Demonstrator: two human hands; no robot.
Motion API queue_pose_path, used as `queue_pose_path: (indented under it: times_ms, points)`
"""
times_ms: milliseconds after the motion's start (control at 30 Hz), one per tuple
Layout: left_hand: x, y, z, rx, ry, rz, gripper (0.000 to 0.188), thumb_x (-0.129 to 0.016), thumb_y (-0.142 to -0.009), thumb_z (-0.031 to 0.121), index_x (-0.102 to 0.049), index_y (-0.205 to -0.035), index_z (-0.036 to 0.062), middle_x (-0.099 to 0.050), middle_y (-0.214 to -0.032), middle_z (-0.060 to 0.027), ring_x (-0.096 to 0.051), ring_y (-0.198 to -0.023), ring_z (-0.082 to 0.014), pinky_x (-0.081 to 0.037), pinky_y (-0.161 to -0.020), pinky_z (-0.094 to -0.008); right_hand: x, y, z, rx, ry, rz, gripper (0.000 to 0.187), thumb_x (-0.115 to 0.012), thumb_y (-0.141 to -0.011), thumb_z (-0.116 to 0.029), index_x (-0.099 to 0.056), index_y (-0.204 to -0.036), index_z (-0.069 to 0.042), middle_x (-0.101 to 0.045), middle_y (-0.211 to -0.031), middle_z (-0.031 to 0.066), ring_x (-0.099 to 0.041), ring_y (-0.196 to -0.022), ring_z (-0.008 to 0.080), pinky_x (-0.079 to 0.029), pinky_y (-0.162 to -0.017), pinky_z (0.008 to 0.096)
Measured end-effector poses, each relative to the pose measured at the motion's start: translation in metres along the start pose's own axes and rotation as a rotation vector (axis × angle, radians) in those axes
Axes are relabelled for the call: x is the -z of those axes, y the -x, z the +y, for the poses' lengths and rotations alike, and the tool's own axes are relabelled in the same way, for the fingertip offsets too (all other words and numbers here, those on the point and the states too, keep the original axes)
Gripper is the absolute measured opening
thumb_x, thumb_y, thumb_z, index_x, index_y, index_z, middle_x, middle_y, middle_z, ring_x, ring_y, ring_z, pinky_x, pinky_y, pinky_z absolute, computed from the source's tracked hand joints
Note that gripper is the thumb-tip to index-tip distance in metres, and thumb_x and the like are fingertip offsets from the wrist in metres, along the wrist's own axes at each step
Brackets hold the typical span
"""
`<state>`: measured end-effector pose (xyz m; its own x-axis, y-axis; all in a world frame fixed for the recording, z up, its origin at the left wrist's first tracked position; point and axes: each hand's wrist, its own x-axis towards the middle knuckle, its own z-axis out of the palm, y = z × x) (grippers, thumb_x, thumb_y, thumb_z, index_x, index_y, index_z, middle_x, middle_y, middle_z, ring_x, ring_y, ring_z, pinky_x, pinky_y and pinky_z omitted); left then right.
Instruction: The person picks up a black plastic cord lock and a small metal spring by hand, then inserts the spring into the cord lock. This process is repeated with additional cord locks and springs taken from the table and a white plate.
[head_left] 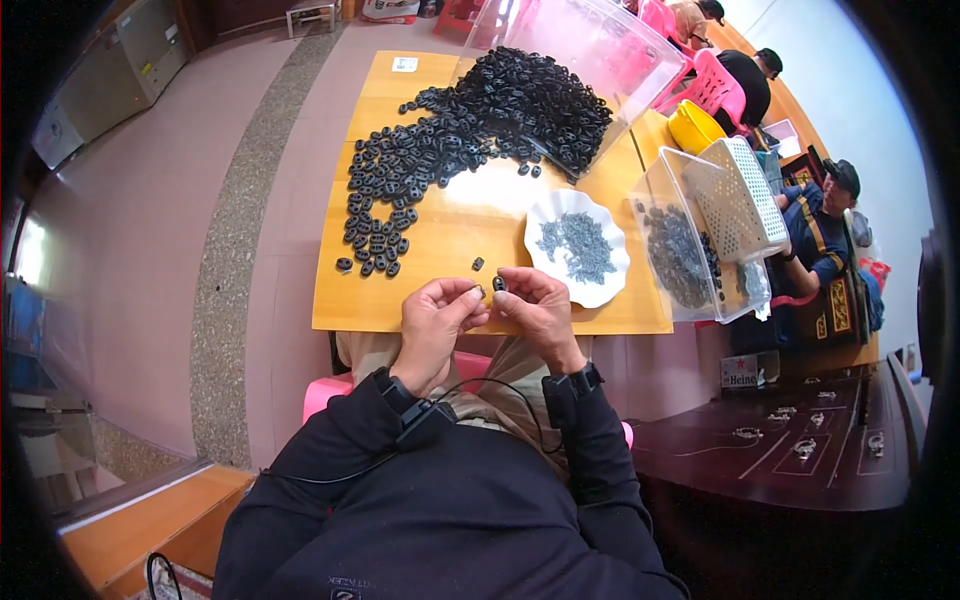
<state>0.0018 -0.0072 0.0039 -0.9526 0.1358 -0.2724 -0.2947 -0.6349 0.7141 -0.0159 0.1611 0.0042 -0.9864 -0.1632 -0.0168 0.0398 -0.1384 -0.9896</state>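
Near the front edge of the wooden table (440, 312), my right hand (540, 312) pinches a small black oval piece with holes (499, 284) upright between thumb and fingers. My left hand (437, 318) is closed just beside it, thumb against forefinger, on something too small to make out. One more black oval piece (478, 264) lies alone just beyond my fingertips. A white scalloped plate (541, 213) with many tiny grey parts (582, 248) stands beyond my right hand. Loose black oval pieces (400, 170) spread over the table's far left.
A see-through bin (625, 60) lies tipped at the back, black pieces spilling out. At the right edge stand another see-through bin (660, 185), a white perforated basket (742, 195) and a yellow bowl (695, 127). A person (825, 230) sits at the right; others sit farther back.
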Motion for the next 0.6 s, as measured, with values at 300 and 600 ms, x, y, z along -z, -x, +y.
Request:
queue_pose_path:
  times_ms: [300, 600]
  points:
    - [-0.0002, 0.0015, 0.0014, 0.012, -0.005, -0.007, 0.013, -0.061, -0.089, 0.004, -0.060, -0.100, -0.0019, -0.064, -0.089, -0.0076, -0.064, -0.075, -0.0122, -0.056, -0.070, -0.0243, 0.0007, 0.0011, -0.0006, -0.017, 0.039, -0.006, 0.028, -0.066, -0.085, 0.000, -0.062, -0.112, 0.005, -0.066, -0.087, 0.0053, -0.062, -0.074, 0.0090, -0.050, -0.067, 0.0207]
    - [0.0011, 0.0003, 0.0000, 0.013, -0.020, -0.018, 0.013, -0.061, -0.089, 0.004, -0.060, -0.100, -0.0023, -0.065, -0.089, -0.0082, -0.064, -0.076, -0.0127, -0.056, -0.070, -0.0244, 0.0010, 0.0019, -0.0014, -0.002, 0.022, -0.025, 0.028, -0.066, -0.085, 0.000, -0.062, -0.112, 0.005, -0.066, -0.086, 0.0050, -0.062, -0.073, 0.0091, -0.050, -0.067, 0.0206]
